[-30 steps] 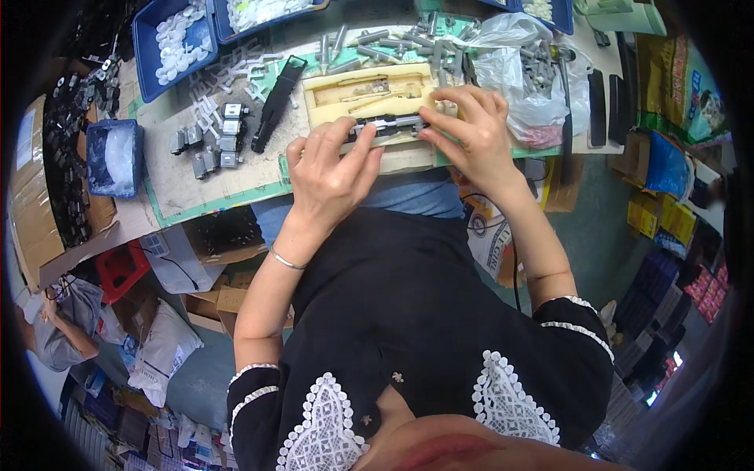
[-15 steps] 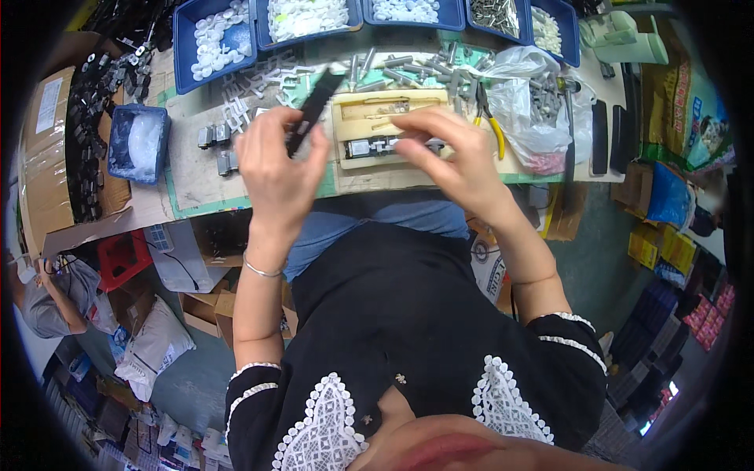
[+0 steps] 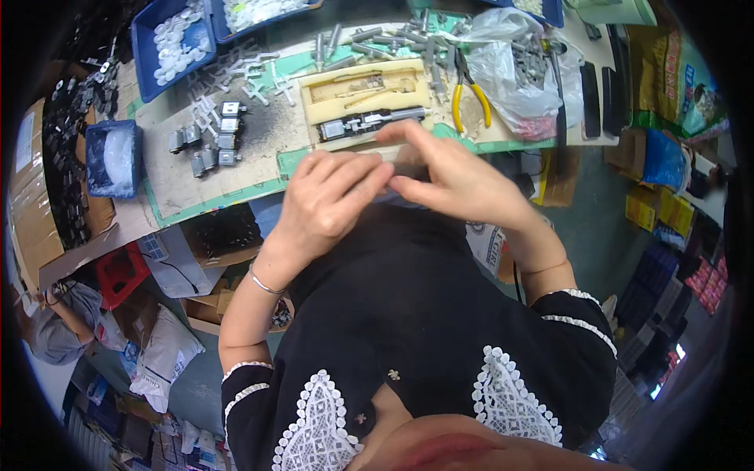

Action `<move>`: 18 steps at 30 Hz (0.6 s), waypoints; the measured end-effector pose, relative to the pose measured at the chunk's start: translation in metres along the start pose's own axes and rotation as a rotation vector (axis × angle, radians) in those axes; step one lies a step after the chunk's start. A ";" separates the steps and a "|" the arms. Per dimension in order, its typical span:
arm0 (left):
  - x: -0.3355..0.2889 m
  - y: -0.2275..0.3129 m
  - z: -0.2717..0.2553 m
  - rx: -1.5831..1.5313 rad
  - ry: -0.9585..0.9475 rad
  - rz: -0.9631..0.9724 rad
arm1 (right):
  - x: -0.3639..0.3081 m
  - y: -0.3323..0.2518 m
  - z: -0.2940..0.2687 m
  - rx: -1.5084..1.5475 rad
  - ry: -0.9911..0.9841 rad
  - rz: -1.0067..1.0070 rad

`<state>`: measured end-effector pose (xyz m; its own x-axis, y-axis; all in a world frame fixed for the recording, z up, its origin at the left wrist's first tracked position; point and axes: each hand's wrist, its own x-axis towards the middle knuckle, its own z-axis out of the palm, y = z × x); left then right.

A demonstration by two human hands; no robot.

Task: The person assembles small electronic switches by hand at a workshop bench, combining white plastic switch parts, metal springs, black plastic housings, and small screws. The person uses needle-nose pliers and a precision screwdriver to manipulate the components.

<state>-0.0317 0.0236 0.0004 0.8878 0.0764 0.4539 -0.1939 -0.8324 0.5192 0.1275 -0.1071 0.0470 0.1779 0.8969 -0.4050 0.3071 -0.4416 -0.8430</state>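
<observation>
My left hand (image 3: 328, 196) is closed, its fingers bent and pressed together just in front of the bench edge. What it holds is hidden beneath the fingers. My right hand (image 3: 463, 179) comes in from the right, thumb and forefinger apart, their tips close to the left fingertips. A blurred dark patch shows between the hands, too unclear to name. Just beyond them a cream-coloured fixture block (image 3: 310, 92) lies on the bench. A black and silver mechanical assembly (image 3: 369, 123) sits lengthwise in its near slot. The far recess of the block shows small brass-coloured parts.
Pliers with yellow handles (image 3: 473, 102) lie right of the block, beside a clear plastic bag (image 3: 510, 78) of grey parts. Small metal blocks (image 3: 228, 125) stand at left. A blue bin (image 3: 114, 158) and blue trays (image 3: 174, 47) surround the work area. Grey cylinders (image 3: 385, 39) lie behind.
My left hand has come down and right, turning over; the black strip it held upright is no longer plainly visible. My right hand has moved toward me, off the block. The view has shifted.
</observation>
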 end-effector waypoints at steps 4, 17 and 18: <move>0.003 -0.017 -0.009 0.112 0.195 -0.181 | -0.002 0.030 -0.064 -0.129 0.619 -0.178; 0.012 -0.024 0.016 0.276 0.108 -0.166 | -0.005 0.164 -0.167 -0.787 1.167 0.222; 0.013 -0.025 0.017 0.229 0.089 -0.173 | -0.007 0.160 -0.168 -0.657 1.226 0.174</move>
<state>-0.0082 0.0365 -0.0190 0.8576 0.2672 0.4396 0.0651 -0.9040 0.4225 0.3324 -0.1886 -0.0252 0.8464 0.3880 0.3647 0.5123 -0.7800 -0.3593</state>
